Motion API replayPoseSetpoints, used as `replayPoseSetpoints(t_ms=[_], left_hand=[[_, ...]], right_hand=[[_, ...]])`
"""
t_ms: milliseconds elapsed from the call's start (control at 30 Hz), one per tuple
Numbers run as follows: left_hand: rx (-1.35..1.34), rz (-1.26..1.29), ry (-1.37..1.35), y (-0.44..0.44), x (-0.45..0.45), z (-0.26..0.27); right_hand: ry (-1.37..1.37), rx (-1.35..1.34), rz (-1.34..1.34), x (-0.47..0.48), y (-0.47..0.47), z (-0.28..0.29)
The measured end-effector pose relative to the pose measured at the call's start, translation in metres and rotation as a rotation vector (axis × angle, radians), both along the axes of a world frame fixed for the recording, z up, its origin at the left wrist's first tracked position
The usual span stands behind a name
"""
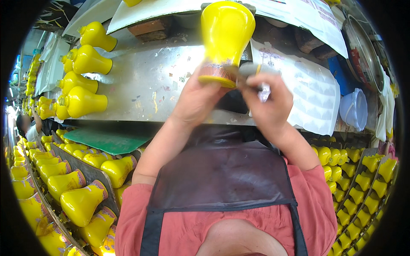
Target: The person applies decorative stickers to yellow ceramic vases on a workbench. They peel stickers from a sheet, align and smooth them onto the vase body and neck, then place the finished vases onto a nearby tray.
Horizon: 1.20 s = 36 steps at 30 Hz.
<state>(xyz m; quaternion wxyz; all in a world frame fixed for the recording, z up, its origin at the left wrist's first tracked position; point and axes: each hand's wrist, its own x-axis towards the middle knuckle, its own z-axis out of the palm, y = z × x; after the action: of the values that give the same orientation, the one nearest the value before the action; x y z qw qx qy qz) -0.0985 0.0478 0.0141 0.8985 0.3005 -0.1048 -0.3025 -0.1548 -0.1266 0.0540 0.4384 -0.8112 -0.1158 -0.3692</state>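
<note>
A glossy yellow ceramic vase (226,30) lies before me over the metal worktable, its flared foot towards me and its wide shoulder away. Round the foot runs a reddish patterned band (215,72), with bluish motifs along its edge. My left hand (196,100) grips the foot from the left and below. My right hand (270,100) holds a motion-blurred grey tool with a yellow band (258,68), its kind unclear, close against the patterned band. A small patterned white scrap (264,92) shows at my right fingers. Beside that hand lies a printed decal sheet (307,92).
Several plain yellow vases (91,59) lie on the worktable (137,76) at left. A pale blue bucket (353,108) stands right. Bricks (149,27) prop a paper-covered board. Racks of vases (81,201) flank me, beside a green board (109,140). A person (30,128) is far left.
</note>
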Motion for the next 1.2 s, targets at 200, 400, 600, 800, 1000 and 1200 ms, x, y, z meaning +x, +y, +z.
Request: replayPoseSetpoints(t_ms=[200, 400, 600, 800, 1000, 1200], left_hand=[[0.235, -0.019, -0.043, -0.002, 0.003, 0.009], [1.088, 0.456, -0.987, 0.006, 0.004, 0.004], [1.232, 0.506, -1.243, 0.002, 0.014, -0.021], [1.198, 0.595, -1.339, 0.005, 0.009, -0.026], [1.096, 0.534, -1.271, 0.003, 0.012, -0.028], [1.038, 0.580, -1.243, 0.008, 0.012, -0.025]], right_hand=[[0.141, 0.239, -0.067, -0.010, 0.000, 0.002], [0.108, 0.149, -0.038, -0.009, 0.001, -0.006], [-0.080, -0.286, 0.068, -0.021, -0.004, -0.027], [0.061, -0.235, -0.107, -0.021, -0.007, -0.028], [0.029, -0.377, -0.209, -0.020, -0.009, -0.021], [-0.121, -0.453, -0.057, -0.013, -0.008, -0.009]])
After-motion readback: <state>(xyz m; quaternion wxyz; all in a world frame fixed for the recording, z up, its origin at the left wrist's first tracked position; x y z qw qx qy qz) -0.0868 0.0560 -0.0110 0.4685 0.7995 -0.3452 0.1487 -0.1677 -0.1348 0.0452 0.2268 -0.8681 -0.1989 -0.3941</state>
